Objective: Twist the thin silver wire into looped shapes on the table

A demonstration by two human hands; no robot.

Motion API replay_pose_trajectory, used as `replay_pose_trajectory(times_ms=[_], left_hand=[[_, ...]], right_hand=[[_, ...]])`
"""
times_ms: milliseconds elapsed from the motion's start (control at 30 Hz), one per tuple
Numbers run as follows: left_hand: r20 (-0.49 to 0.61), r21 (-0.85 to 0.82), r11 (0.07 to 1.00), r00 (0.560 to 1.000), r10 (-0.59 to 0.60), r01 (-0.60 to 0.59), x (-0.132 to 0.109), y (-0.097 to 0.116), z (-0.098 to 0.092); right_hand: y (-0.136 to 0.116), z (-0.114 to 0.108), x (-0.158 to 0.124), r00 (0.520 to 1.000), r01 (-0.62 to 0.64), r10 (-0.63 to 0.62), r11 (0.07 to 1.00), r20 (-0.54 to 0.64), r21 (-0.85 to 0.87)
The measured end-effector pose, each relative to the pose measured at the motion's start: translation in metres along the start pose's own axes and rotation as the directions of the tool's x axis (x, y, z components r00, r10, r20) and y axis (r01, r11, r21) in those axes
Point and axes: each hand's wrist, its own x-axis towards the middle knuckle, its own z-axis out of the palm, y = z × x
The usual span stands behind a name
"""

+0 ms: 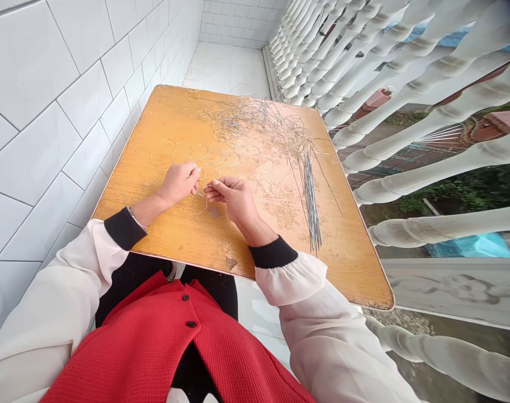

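Note:
My left hand (180, 183) is closed in a pinch above the near left part of the wooden table (171, 235). Close beside it, my right hand (232, 197) pinches with thumb and forefinger. A thin curved wire (203, 208) shows between the two hands and bends down below the fingers; its ends are hidden in the grips. Just beyond my hands lie several loose wire curves (215, 157), spread in wavy rows on the tabletop.
A tangled heap of bent wires (259, 115) covers the table's far side. To the right lies a bundle of straight wires (311, 207), with a few singles beside it. A white tiled wall (49, 112) runs along the left, a white balustrade (406, 151) along the right.

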Motion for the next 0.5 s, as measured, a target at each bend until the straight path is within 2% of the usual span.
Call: replay_pose_trajectory(times_ms=[200, 367, 500], left_hand=[[0.018, -0.199, 0.968, 0.988, -0.151, 0.152, 0.001, 0.003, 0.005], [-0.062, -0.292, 0.939, 0.976, -0.208, 0.182, 0.004, 0.0, -0.003], [-0.057, -0.325, 0.923, 0.97, -0.234, 0.204, 0.004, -0.001, -0.006]], right_hand=[[-0.001, 0.0, 0.001, 1.0, -0.011, 0.011, 1.0, -0.009, 0.011], [-0.003, -0.004, 0.001, 1.0, -0.018, 0.018, 0.999, -0.005, 0.034], [-0.005, -0.004, -0.001, 0.999, -0.019, 0.019, 1.0, -0.025, 0.014]])
